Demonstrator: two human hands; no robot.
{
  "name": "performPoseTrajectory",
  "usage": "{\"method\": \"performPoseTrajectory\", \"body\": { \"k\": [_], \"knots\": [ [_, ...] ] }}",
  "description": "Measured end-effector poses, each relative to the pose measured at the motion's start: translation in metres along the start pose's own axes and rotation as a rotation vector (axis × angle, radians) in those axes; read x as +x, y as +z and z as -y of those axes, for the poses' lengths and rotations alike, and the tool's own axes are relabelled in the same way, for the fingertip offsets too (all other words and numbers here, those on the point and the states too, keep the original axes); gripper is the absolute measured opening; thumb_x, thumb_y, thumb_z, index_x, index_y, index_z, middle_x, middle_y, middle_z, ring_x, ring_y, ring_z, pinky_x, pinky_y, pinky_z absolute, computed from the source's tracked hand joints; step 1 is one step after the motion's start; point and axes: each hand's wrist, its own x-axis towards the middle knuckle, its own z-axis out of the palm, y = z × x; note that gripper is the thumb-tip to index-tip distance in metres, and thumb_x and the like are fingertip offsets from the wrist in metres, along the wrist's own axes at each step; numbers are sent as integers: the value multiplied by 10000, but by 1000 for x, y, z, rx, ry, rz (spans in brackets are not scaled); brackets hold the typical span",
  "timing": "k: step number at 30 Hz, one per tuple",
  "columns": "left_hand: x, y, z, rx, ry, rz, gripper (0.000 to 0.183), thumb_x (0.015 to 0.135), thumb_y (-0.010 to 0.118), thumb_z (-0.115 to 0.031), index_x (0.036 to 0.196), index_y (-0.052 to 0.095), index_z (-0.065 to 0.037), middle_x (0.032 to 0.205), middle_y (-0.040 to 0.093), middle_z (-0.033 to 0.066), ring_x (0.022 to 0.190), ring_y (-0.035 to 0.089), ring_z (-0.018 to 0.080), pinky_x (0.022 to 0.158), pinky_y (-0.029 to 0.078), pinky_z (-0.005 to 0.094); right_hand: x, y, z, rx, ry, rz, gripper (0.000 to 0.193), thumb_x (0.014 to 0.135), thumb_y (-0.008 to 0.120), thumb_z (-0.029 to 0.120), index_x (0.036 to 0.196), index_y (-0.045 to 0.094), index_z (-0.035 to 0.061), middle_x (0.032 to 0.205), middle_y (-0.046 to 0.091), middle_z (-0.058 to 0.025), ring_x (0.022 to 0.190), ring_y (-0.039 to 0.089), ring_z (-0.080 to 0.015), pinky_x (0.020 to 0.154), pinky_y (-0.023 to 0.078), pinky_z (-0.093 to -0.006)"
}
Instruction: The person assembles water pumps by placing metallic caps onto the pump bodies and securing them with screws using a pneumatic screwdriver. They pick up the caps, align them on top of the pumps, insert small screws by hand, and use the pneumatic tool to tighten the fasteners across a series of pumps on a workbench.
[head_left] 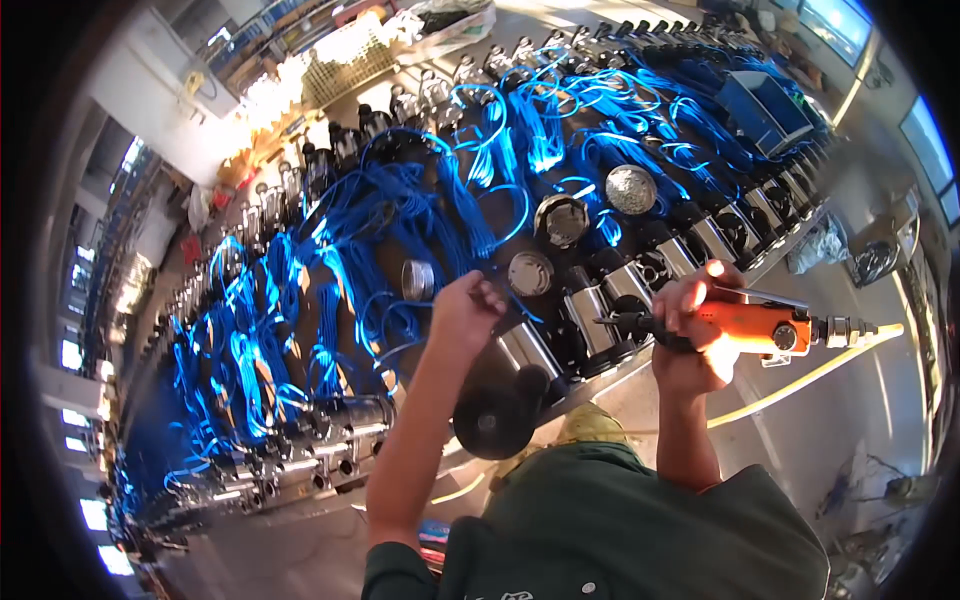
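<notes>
My right hand (695, 335) is wrapped round an orange air screwdriver (757, 328). Its dark tip points left, toward the steel cylinders, and a yellow air hose (800, 392) trails from its back end. My left hand (467, 310) hovers over the near edge of the bench with its fingers curled in. Whatever those fingers may hold is hidden. Close by stands a shiny steel cylinder with black end parts (530, 352). Another steel cylinder (593, 318) sits between my two hands. A black round disc-shaped part (492, 418) lies in front of my left forearm.
Bundles of blue cable (400, 200) cover the bench, ringed by rows of steel-and-black units. Round tins of small parts (562, 221) and a metal ring (418, 280) lie among them. A blue bin (765, 112) stands at the far right. Clear plastic bags (820, 243) lie beyond the right edge.
</notes>
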Motion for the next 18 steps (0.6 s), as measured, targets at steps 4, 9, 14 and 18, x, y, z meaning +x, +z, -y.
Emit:
{"method": "performPoseTrajectory", "body": {
  "k": [4, 9, 14, 18],
  "knots": [
    [-2, -36, -26, 49, 65, -58, 130, 876, 544, -78, 964, 563, 16, 792, 541, 75, 696, 517, 196, 638, 455, 325, -17, -18, -2, -81, 38, -27, 460, 793, 585, 141, 1208, 456, -11, 863, 539, -57, 667, 488, -132, 650, 422, -291],
    [20, 9, -13, 294, -13, 66, 202, 921, 483, -139, 989, 593, 16, 692, 484, -5, 586, 456, 102, 512, 379, 248, -21, -60, 16, -304, 8, -176, 457, 752, 583, 123, 1179, 479, -4, 847, 525, -61, 630, 479, -133, 633, 428, -300],
    [126, 139, 49, 724, 53, 167, 207, 874, 573, -192, 824, 632, 0, 542, 377, -55, 443, 314, 64, 427, 253, 233, -26, -102, 31, -385, -18, -303, 415, 759, 598, 101, 1149, 478, 26, 785, 501, -55, 593, 477, -135, 585, 439, -303],
    [276, 192, 122, 1581, 744, 369, 202, 768, 683, -169, 905, 716, -24, 847, 714, 103, 683, 661, 219, 631, 499, 303, -47, -144, 31, -396, 155, -364, 450, 796, 695, 216, 1131, 443, 51, 752, 491, -33, 578, 481, -123, 567, 444, -290]
  ]
}}
